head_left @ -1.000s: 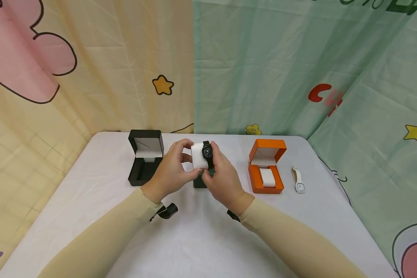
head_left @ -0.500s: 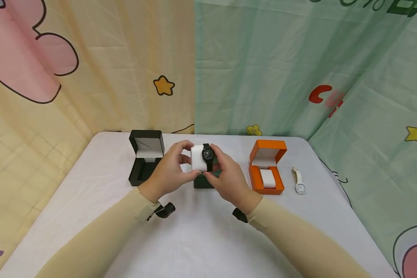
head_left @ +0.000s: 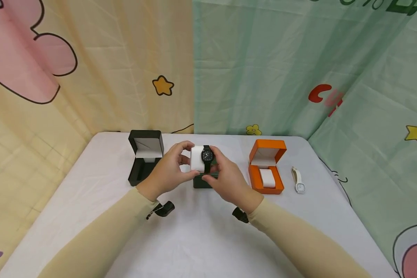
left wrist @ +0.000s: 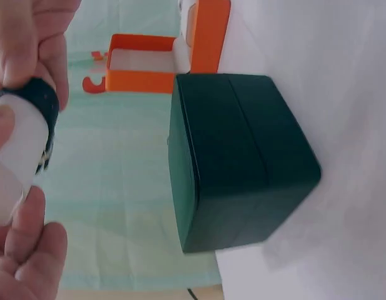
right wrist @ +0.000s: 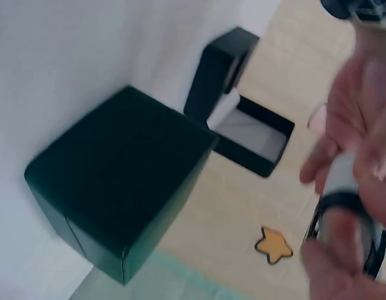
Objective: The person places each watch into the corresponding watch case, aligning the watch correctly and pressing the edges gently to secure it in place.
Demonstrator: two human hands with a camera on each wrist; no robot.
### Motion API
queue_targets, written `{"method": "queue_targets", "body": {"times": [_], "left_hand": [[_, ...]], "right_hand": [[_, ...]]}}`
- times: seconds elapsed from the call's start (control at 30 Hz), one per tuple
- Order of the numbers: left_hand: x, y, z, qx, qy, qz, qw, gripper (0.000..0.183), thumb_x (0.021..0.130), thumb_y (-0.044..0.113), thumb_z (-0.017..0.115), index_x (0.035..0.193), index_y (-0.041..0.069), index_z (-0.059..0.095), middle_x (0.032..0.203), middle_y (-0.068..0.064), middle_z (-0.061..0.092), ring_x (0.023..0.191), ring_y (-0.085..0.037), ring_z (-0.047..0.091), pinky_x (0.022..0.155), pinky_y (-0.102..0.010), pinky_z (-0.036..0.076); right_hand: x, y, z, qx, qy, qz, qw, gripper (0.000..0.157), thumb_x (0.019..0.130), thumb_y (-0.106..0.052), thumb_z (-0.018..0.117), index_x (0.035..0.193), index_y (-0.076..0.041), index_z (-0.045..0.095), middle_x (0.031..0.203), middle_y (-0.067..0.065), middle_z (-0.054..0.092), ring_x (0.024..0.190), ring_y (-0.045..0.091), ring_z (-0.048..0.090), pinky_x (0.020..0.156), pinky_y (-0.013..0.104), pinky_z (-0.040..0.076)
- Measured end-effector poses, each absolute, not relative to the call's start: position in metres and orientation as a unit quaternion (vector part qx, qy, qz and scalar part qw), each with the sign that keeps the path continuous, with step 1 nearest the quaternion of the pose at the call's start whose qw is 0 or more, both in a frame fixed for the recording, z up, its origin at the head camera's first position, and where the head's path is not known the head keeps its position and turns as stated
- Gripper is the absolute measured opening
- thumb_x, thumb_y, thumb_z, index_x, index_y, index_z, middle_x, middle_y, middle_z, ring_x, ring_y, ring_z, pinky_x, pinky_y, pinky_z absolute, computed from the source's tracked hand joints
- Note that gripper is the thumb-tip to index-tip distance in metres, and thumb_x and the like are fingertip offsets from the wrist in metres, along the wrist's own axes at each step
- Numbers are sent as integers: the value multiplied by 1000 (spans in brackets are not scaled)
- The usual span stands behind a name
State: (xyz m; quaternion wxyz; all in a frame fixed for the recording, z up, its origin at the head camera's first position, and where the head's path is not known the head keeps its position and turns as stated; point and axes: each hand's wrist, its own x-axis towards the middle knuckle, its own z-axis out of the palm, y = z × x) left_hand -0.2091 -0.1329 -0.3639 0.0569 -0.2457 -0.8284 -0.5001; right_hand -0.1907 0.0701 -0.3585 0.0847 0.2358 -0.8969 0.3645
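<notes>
My left hand [head_left: 166, 166] grips a white watch cushion [head_left: 196, 159] by its left side, thumb below and fingers above. A black wristwatch [head_left: 207, 156] is wrapped around the cushion's right part, its dial facing me. My right hand [head_left: 231, 175] holds the watch and cushion from the right; some of its fingers are hidden behind them. In the left wrist view, right-hand fingers touch the dark strap [left wrist: 40, 94]. Below and behind the hands stands a dark green box [left wrist: 243, 137], mostly hidden in the head view.
On the white table [head_left: 198, 239] a black watch box [head_left: 146, 158] stands open at left. An orange watch box [head_left: 266, 166] with a white cushion stands open at right. Beside it lies a white wristwatch [head_left: 298, 180]. Printed curtains [head_left: 250, 69] hang behind.
The watch and cushion have dropped slightly, with the dial turned more squarely towards me. My right hand has shifted a little to the right. The boxes and white watch have stayed put.
</notes>
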Motion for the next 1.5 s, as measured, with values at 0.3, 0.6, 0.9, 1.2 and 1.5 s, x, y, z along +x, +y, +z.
{"method": "queue_targets", "body": {"times": [0.3,0.6,0.9,1.2,1.5], "left_hand": [[-208,-146,-355,-261,-806,-531,3,71,69,22,81,126,26,39,127,3,40,91,-14,64,72,-28,55],[-204,-145,-355,-274,-798,-536,-15,73,68,15,82,127,23,41,129,2,41,94,-15,64,74,-28,55],[-202,-143,-357,-261,-808,-527,-21,73,65,21,83,125,25,42,126,4,43,92,-13,64,71,-28,55],[-202,-144,-355,-280,-801,-528,-35,74,65,17,83,126,27,41,129,7,43,93,-13,65,71,-29,55],[-201,-139,-359,-290,-815,-503,-3,76,65,25,83,127,23,40,132,3,42,94,-10,64,72,-27,54]], "right_hand": [[-209,90,-348,313,-876,363,55,86,73,-36,75,145,-32,28,142,-8,41,95,9,62,79,25,53],[-209,93,-353,322,-881,344,46,89,71,-43,74,145,-34,24,133,-5,54,99,8,63,78,23,53],[-212,93,-358,330,-866,375,8,90,69,-38,76,144,-34,27,126,-5,57,95,4,63,81,21,52],[-216,99,-356,353,-843,406,-21,87,70,-32,77,143,-35,31,138,-8,48,99,8,64,84,25,52],[-212,98,-359,363,-849,383,24,86,70,-37,76,143,-36,30,133,-7,52,96,8,65,83,24,52]]}}
